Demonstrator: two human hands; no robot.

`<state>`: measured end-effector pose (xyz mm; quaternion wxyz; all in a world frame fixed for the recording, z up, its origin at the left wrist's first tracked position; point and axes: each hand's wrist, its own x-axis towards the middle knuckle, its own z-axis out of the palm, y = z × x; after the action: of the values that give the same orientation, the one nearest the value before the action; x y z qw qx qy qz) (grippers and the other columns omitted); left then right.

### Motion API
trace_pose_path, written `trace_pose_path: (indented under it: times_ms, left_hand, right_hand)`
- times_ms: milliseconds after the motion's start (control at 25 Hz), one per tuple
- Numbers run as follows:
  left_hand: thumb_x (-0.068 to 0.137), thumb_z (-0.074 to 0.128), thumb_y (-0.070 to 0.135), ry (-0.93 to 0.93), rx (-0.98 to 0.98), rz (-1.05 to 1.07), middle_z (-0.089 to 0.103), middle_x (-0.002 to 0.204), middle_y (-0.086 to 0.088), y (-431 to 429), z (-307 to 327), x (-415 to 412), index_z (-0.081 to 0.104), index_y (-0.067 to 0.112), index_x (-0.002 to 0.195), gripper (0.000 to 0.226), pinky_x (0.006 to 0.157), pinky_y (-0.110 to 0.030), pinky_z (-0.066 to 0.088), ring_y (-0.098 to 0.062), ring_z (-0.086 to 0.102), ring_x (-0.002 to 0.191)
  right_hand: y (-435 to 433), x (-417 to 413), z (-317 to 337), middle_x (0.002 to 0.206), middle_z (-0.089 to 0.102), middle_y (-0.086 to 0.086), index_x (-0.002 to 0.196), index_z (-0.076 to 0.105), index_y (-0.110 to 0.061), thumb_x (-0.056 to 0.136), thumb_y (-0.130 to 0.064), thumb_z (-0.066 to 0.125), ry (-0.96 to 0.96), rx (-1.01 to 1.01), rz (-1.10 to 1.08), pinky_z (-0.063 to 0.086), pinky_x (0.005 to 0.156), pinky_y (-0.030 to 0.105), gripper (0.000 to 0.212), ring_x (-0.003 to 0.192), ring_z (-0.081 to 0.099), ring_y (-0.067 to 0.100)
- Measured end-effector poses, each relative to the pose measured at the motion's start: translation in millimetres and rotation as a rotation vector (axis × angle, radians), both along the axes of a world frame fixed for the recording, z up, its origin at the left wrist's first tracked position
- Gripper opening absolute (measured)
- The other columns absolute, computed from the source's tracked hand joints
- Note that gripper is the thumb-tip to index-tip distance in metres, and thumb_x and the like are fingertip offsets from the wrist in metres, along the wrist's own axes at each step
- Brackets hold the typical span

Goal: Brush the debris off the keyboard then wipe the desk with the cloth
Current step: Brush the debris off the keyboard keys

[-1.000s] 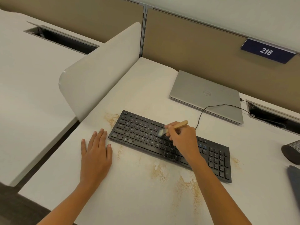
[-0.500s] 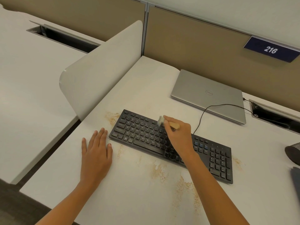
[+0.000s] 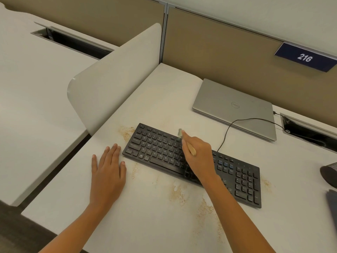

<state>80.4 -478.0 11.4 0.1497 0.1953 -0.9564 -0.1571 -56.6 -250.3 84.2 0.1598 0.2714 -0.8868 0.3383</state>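
Note:
A black keyboard lies slanted on the white desk. My right hand grips a small wooden-handled brush, and its pale bristles reach the keyboard's far edge near the middle. Flat on the desk, just left of the keyboard's near corner, rests my left hand with fingers straight. Tan debris lies at the keyboard's far left corner, and more of it is scattered in front of the keyboard. A dark cloth shows partly at the right edge.
A shut silver laptop sits at the back right, with a black cable curving to the keyboard. A white divider panel stands along the left. A cable slot opens at the far right. A dark round object sits at the right edge.
My right hand has swept the brush from the middle keys away toward the keyboard's far edge, with the handle swinging back toward me. My left hand has stayed put.

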Motion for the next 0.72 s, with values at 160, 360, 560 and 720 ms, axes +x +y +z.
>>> trace_pose_path:
  times_ms: [160,360,560,720]
  left_hand:
    - [0.098,0.022,0.035,-0.001,0.007,-0.001,0.040,0.155,-0.006,-0.1,0.4,-0.1,0.041,0.008,0.149,0.061,0.121,-0.053,0.013,-0.024,0.031,0.146]
    - [0.098,0.023,0.035,-0.003,0.000,0.001,0.041,0.154,-0.007,-0.1,-0.2,-0.6,0.041,0.009,0.149,0.061,0.121,-0.053,0.014,-0.024,0.031,0.146]
    - [0.098,0.022,0.036,-0.004,-0.001,0.002,0.041,0.154,-0.006,0.4,0.6,-0.9,0.041,0.009,0.149,0.061,0.121,-0.053,0.014,-0.024,0.031,0.146]
    - [0.098,0.022,0.036,-0.003,0.000,0.003,0.041,0.154,-0.006,-0.3,-0.3,-0.4,0.041,0.009,0.149,0.060,0.121,-0.052,0.013,-0.024,0.031,0.146]
  right_hand:
    - [4.3,12.5,6.6,0.078,0.070,-0.009,0.101,0.076,-0.011,0.087,-0.003,0.064,-0.106,-0.183,0.000,0.044,0.049,0.012,0.020,0.059,0.061,0.012]
    - [-12.0,0.7,5.5,0.065,0.055,-0.016,0.117,0.069,-0.012,0.094,-0.008,0.058,-0.075,0.004,0.017,0.032,0.052,0.005,0.026,0.047,0.043,0.000]
    - [-2.8,7.7,10.4,0.077,0.072,-0.002,0.100,0.075,-0.008,0.087,-0.007,0.059,-0.052,-0.180,-0.022,0.038,0.052,0.004,0.021,0.058,0.057,-0.006]
    - [-12.3,9.1,-0.3,0.079,0.071,-0.002,0.111,0.073,-0.011,0.091,-0.011,0.057,-0.092,-0.023,0.088,0.043,0.058,0.012,0.025,0.062,0.058,0.004]
